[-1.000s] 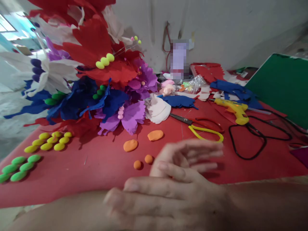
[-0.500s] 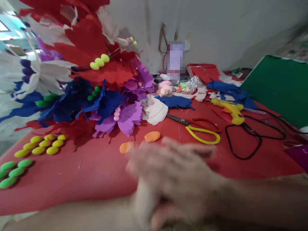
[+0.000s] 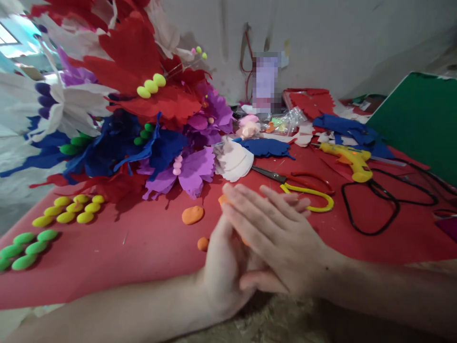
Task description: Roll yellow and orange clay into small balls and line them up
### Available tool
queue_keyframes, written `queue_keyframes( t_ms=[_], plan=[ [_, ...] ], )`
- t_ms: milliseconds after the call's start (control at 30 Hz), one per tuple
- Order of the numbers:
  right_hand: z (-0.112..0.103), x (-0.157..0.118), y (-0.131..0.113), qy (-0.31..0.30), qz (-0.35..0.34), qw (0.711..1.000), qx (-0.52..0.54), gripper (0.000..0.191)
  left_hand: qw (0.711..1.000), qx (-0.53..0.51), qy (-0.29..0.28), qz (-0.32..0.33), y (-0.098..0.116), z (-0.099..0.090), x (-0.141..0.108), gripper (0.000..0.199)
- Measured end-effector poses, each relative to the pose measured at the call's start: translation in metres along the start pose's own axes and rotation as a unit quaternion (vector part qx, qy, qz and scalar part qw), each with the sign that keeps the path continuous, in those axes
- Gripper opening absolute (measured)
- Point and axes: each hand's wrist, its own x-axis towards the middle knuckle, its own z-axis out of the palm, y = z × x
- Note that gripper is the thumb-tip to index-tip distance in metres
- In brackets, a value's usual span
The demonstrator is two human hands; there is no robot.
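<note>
Over the red table, my right hand [image 3: 282,233] lies flat across my left hand [image 3: 228,267], palms together. A bit of orange clay [image 3: 244,242] shows between them; the rest of it is covered. To the left of my hands are a flattened orange piece [image 3: 193,215] and a small orange ball [image 3: 203,244]. Another orange piece [image 3: 223,200] is partly hidden behind my right fingertips. Scissors [image 3: 307,190] with one red and one yellow handle lie just beyond my hands.
Yellow ovals [image 3: 66,217] and green ovals [image 3: 24,262] sit at left, below large fabric flowers [image 3: 153,105]. White petals [image 3: 233,162] and blue pieces [image 3: 267,147] lie behind. A yellow glue gun [image 3: 352,159] with a black cord and a green board [image 3: 417,128] are at right.
The view has shifted a little, and my hands, blurred before, now show sharply. The small orange ball has come into view beside my left hand. Part of one orange piece is now covered by fingertips.
</note>
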Motion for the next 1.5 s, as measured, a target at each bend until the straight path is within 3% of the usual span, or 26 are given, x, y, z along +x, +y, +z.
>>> queue_keyframes(
  t_ms=[67, 167, 267, 400, 500, 600, 667, 733, 833, 967, 1133, 1233, 1500],
  plan=[
    [0.0, 0.0, 0.006, 0.086, -0.062, 0.966, 0.235, 0.063, 0.986, -0.164, 0.034, -0.027, 0.001, -0.002, -0.002, 0.07],
    [0.002, -0.003, 0.009, 0.137, -0.047, 0.918, 0.369, 0.044, 0.894, -0.439, 0.028, -0.083, 0.002, -0.005, -0.003, 0.056],
    [0.006, -0.005, 0.007, 0.146, -0.038, 0.911, 0.384, 0.038, 0.85, -0.512, -0.002, -0.122, 0.005, -0.006, -0.002, 0.055],
    [0.006, -0.006, 0.011, 0.162, -0.024, 0.896, 0.414, 0.03, 0.854, -0.5, -0.016, -0.141, 0.004, -0.01, -0.004, 0.056],
    [0.002, -0.005, 0.021, 0.161, 0.004, 0.887, 0.433, 0.021, 0.88, -0.461, -0.008, -0.11, -0.006, -0.023, -0.011, 0.048],
    [0.005, -0.005, 0.025, 0.149, 0.023, 0.886, 0.438, 0.013, 0.928, -0.367, 0.054, -0.03, -0.023, -0.044, -0.023, 0.03],
    [0.015, -0.007, 0.02, 0.112, 0.027, 0.883, 0.455, 0.012, 0.972, -0.21, 0.102, 0.036, -0.033, -0.059, -0.032, 0.025],
    [0.027, -0.01, 0.011, 0.038, 0.028, 0.876, 0.48, 0.011, 0.99, -0.005, 0.108, 0.089, -0.041, -0.071, -0.04, 0.023],
    [0.04, -0.013, 0.001, -0.049, 0.036, 0.864, 0.499, 0.01, 0.965, 0.216, 0.077, 0.131, -0.05, -0.08, -0.047, 0.02],
    [0.041, -0.014, -0.001, -0.071, 0.037, 0.866, 0.494, 0.012, 0.929, 0.349, 0.045, 0.112, -0.058, -0.077, -0.052, 0.019],
    [0.033, -0.013, 0.002, -0.086, 0.047, 0.867, 0.489, 0.022, 0.906, 0.415, 0.023, 0.077, -0.059, -0.068, -0.056, 0.026],
    [0.029, -0.008, 0.0, -0.062, 0.036, 0.863, 0.501, 0.03, 0.899, 0.434, 0.006, 0.052, -0.058, -0.065, -0.057, 0.024],
    [0.024, 0.017, -0.017, -0.072, -0.034, 0.836, 0.544, 0.018, 0.91, 0.412, 0.006, 0.055, -0.065, -0.06, -0.057, 0.018]
  ],
)
